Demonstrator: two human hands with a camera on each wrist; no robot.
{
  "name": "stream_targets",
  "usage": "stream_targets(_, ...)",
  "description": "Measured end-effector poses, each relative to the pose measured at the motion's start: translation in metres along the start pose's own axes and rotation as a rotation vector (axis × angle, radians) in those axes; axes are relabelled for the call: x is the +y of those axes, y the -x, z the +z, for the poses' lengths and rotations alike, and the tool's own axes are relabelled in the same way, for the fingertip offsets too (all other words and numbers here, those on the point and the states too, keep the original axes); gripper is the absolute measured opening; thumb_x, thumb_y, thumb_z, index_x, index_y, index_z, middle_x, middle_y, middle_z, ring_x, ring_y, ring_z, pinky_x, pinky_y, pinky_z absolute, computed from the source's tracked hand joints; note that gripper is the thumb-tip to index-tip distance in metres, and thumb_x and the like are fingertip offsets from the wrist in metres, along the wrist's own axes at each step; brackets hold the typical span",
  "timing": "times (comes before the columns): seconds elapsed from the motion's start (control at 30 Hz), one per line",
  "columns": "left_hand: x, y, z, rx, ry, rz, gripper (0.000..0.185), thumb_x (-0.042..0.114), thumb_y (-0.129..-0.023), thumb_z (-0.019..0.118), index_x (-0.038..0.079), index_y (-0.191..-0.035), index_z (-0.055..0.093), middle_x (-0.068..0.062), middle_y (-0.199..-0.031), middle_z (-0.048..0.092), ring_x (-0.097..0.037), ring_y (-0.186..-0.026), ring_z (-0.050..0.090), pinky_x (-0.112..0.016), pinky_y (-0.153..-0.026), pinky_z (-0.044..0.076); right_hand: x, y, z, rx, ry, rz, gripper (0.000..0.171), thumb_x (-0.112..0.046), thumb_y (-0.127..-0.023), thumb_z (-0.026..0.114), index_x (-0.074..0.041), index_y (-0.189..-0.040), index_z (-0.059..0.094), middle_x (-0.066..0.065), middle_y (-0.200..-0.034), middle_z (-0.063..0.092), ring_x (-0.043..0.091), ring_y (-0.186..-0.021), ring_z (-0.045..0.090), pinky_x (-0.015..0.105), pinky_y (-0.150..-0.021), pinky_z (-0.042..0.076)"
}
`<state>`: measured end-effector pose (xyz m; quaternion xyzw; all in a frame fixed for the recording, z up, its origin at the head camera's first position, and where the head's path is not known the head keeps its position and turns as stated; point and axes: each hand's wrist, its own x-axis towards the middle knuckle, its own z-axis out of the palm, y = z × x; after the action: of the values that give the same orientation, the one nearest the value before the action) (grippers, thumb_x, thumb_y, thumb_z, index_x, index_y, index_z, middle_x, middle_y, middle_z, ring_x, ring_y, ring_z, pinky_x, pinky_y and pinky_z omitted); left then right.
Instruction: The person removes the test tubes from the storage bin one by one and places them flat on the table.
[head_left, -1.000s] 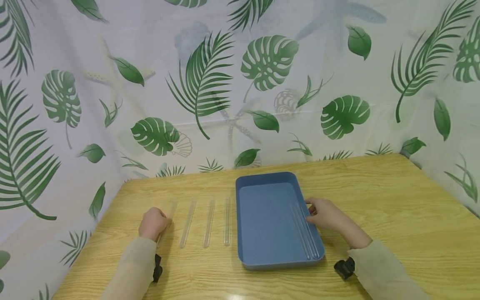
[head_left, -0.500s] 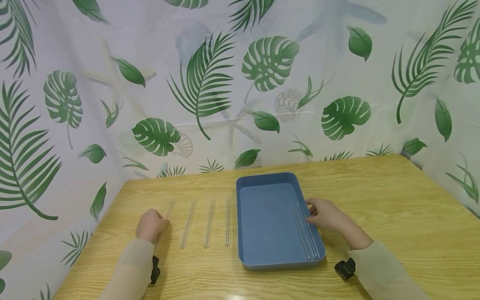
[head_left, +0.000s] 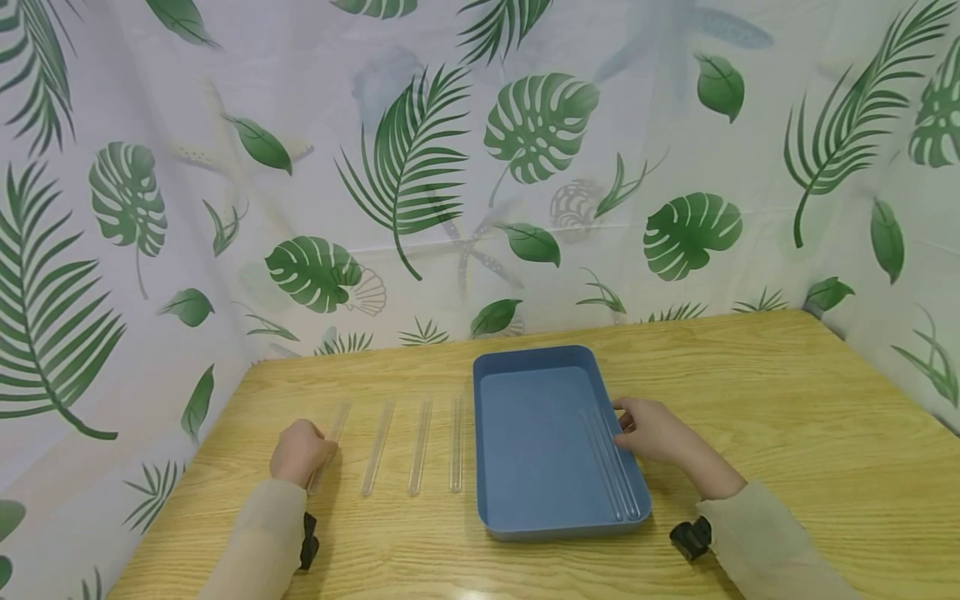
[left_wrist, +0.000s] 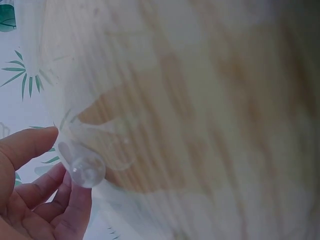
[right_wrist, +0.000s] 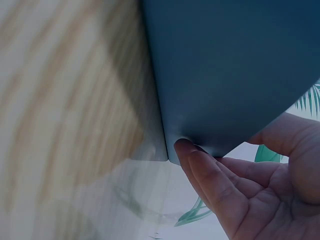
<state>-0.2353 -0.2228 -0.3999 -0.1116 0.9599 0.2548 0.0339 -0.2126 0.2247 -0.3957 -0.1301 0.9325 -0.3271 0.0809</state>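
My left hand (head_left: 303, 452) is low over the table's left side, thumb and fingers at a clear test tube (head_left: 339, 417). In the left wrist view, the tube's rounded end (left_wrist: 87, 167) shows between thumb and fingertips, close to the wood. Three more clear tubes lie in a row to its right: one tube (head_left: 377, 448), a second tube (head_left: 419, 448) and a third tube (head_left: 456, 446). My right hand (head_left: 651, 429) grips the right rim of a blue tray (head_left: 551, 532). In the right wrist view its fingers press the tray's outer wall (right_wrist: 225, 75). Clear tubes (head_left: 611, 467) lie along the tray's right side.
The wooden table (head_left: 787, 400) reaches back to a leaf-printed cloth (head_left: 450, 208). A black wrist mount (head_left: 690, 537) sits at the right sleeve, another mount (head_left: 309, 540) at the left.
The left hand and its tube have shifted slightly left, away from the other tubes, then nearly stopped. The right hand stays at the tray.
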Motion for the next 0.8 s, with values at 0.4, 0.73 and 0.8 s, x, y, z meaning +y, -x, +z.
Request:
stream_targets(0.4, -0.0009, -0.0002, 0.0014, 0.015, 0.000, 0.004, 0.015, 0.009, -0.077, 0.061, -0.006, -0.080, 0.058, -0.016, -0.077, 0.060, -0.022, -0.060, 0.054, -0.032, -0.049, 0.044, 0.0008, -0.0001, -0.0001, 0.003, 0.000, -0.010, 0.050, -0.001, -0.080, 0.058, 0.017, -0.122, 0.038, 0.019, -0.091, 0.057, 0.029, -0.081, 0.056, 0.035, -0.060, 0.047)
stream_targets(0.73, -0.0019, -0.0014, 0.0026, 0.024, -0.005, 0.006, 0.014, 0.010, -0.076, 0.062, -0.003, -0.075, 0.058, -0.013, -0.072, 0.059, -0.021, -0.058, 0.052, -0.032, -0.047, 0.043, 0.0005, -0.0001, -0.0002, 0.000, -0.004, -0.005, 0.050, -0.001, -0.080, 0.057, 0.017, -0.122, 0.037, 0.020, -0.092, 0.057, 0.030, -0.082, 0.056, 0.035, -0.061, 0.047)
stream_targets(0.8, -0.0022, -0.0013, 0.0026, 0.023, -0.004, 0.006, 0.015, 0.010, -0.076, 0.062, -0.004, -0.077, 0.058, -0.014, -0.074, 0.059, -0.021, -0.059, 0.053, -0.032, -0.048, 0.044, 0.0006, -0.0001, 0.0000, 0.000, -0.004, -0.005, 0.050, -0.001, -0.080, 0.057, 0.017, -0.122, 0.037, 0.020, -0.092, 0.057, 0.030, -0.081, 0.056, 0.035, -0.061, 0.047)
